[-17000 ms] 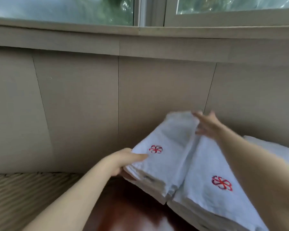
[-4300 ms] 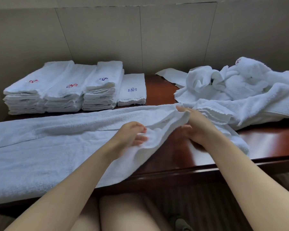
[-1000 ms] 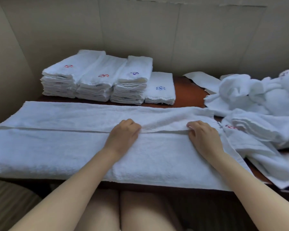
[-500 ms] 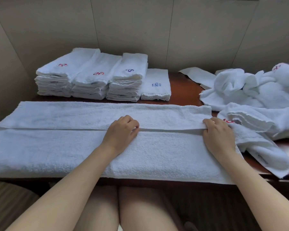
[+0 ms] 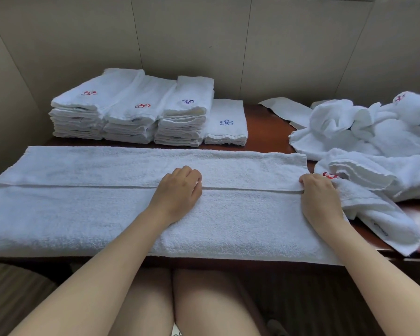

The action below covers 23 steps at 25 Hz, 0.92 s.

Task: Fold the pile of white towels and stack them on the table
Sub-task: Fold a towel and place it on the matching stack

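Beige wall panels (image 5: 192,37) with thin vertical seams rise behind the desk. A flat sheet of white paper (image 5: 285,110) lies at the back, near the wall. Striped upholstery (image 5: 12,294) shows at lower left.

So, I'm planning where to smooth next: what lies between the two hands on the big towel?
In the head view, only the long towel and its straight fold edge lie between the left hand and right hand; nothing rests on it.
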Tool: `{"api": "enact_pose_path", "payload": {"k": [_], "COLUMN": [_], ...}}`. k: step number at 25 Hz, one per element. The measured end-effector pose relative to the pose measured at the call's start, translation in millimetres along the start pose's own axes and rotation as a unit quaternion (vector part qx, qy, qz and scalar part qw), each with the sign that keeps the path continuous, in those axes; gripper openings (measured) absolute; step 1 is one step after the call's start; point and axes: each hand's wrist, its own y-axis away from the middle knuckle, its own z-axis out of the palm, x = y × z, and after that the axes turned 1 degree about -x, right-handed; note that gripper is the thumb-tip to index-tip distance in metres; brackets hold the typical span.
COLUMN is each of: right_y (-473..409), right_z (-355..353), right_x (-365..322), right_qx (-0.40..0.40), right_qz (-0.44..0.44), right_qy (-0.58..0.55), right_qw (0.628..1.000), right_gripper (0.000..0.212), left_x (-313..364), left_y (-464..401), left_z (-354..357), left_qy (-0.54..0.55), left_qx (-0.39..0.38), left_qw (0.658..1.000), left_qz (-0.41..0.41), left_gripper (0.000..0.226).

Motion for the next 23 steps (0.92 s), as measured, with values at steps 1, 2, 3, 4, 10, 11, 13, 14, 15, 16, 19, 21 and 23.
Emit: {"api": "enact_pose_path", "payload": {"k": [1, 2, 3, 4, 10, 11, 13, 14, 15, 16, 19, 21, 23], "right_y": [1.0, 3.1, 6.5, 10.2, 4.5, 0.1, -5.0, -5.9, -5.5, -5.8, -3.2, -1.0, 2.3], "right_z": [-0.4, -2.0, -4.2, -6.3, -6.2, -2.6, 7.5, 12.2, 14.3, 16.3, 15.7, 12.0, 8.5], "right_x": [-2.1, -5.6, -11.1, -19.7, -121.6, -131.1, -133.3, -128.7, -123.3, -119.9, -117.4, -117.9, -119.0], "right_qx": [-0.004, -0.003, 0.01, 0.032, -0.012, -0.052, -0.123, -0.17, -0.211, -0.234, -0.241, -0.242, -0.247], "right_qz": [-0.013, -0.025, -0.036, -0.047, -0.249, -0.255, -0.221, -0.186, -0.15, -0.127, -0.104, -0.09, -0.067], "right_qy": [0.02, 0.036, 0.045, 0.04, -0.17, -0.188, -0.155, -0.105, -0.06, -0.033, -0.023, -0.024, -0.015], "right_qw": [1.0, 0.999, 0.998, 0.998, 0.953, 0.947, 0.955, 0.962, 0.964, 0.963, 0.965, 0.966, 0.966], "right_gripper": [0.025, 0.024, 0.026, 0.031, 0.044, 0.041, 0.04, 0.044, 0.05, 0.056, 0.067, 0.07, 0.07], "left_x": [-1.5, -2.9, -3.5, -3.8, -1.5, -0.6, -1.1, -3.4, -4.9, -6.7, -12.8, -22.9, -41.9], "left_y": [-0.3, -0.5, -0.6, -1.3, -0.2, -0.3, -1.8, -2.7, -3.6, -4.0, -3.0, 2.2, 13.1], "left_z": [0.2, 1.2, 1.8, 2.7, -1.2, -2.5, -2.1, -1.7, -1.9, -2.2, -3.3, -10.3, -20.2], "left_qy": [0.0, -0.002, -0.004, -0.004, 0.026, 0.028, 0.026, 0.019, 0.008, -0.006, -0.036, -0.036, -0.051], "left_qx": [0.001, 0.0, -0.008, -0.015, -0.034, -0.032, -0.035, -0.062, -0.106, -0.148, -0.201, -0.197, -0.204], "left_qw": [1.0, 1.0, 1.0, 1.0, 0.999, 0.999, 0.998, 0.995, 0.987, 0.977, 0.964, 0.963, 0.956], "left_qz": [0.002, 0.007, 0.011, 0.016, 0.019, 0.012, -0.034, -0.076, -0.122, -0.156, -0.17, -0.178, -0.206], "left_gripper": [0.029, 0.033, 0.038, 0.043, 0.026, 0.022, 0.025, 0.035, 0.049, 0.06, 0.072, 0.074, 0.073]}}
